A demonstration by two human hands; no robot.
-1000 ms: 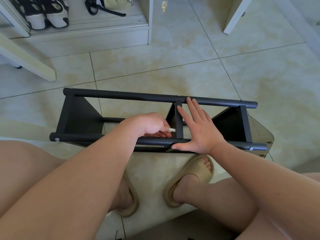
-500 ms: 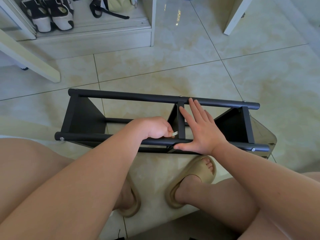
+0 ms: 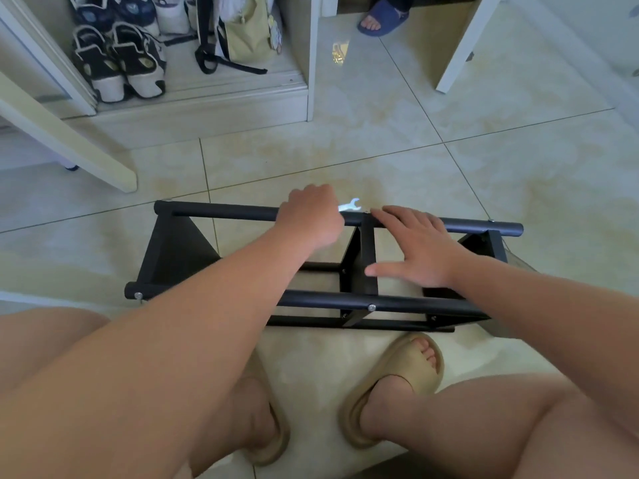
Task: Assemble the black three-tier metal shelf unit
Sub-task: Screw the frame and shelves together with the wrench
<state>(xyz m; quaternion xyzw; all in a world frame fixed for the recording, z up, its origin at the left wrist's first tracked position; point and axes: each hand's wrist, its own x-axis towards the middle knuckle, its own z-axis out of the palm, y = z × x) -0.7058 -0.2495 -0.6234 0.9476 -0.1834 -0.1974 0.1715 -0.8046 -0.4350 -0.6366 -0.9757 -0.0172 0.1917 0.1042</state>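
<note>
Black three-tier metal shelf unit [image 3: 242,214] lying on its side on the pale glossy tiled floor [image 3: 518,167], just beyond a seated person's knees. Long round tubes running left to right, with flat panels standing between them at left, middle and right. Silver bolt heads on the near tube, at its left end and middle.

Left hand [image 3: 311,216] over the far tube, left of the middle panel, grip closed around a small silver flat wrench [image 3: 350,205]. Open-ended wrench head poking out to the right, just above the tube.

Right hand [image 3: 418,250] laid flat, grip wide and holding nothing. Fingers spread onto the far tube right of the middle panel, thumb pointing left across that panel's edge.

Near the unit, two beige foam sandals [image 3: 415,368] on the feet. Far left, dark-and-white sneakers [image 3: 131,63] and a pale yellow-green bag [image 3: 247,36] in a low white cabinet [image 3: 207,108]. Far middle, a foot in a blue slipper [image 3: 380,20].
</note>
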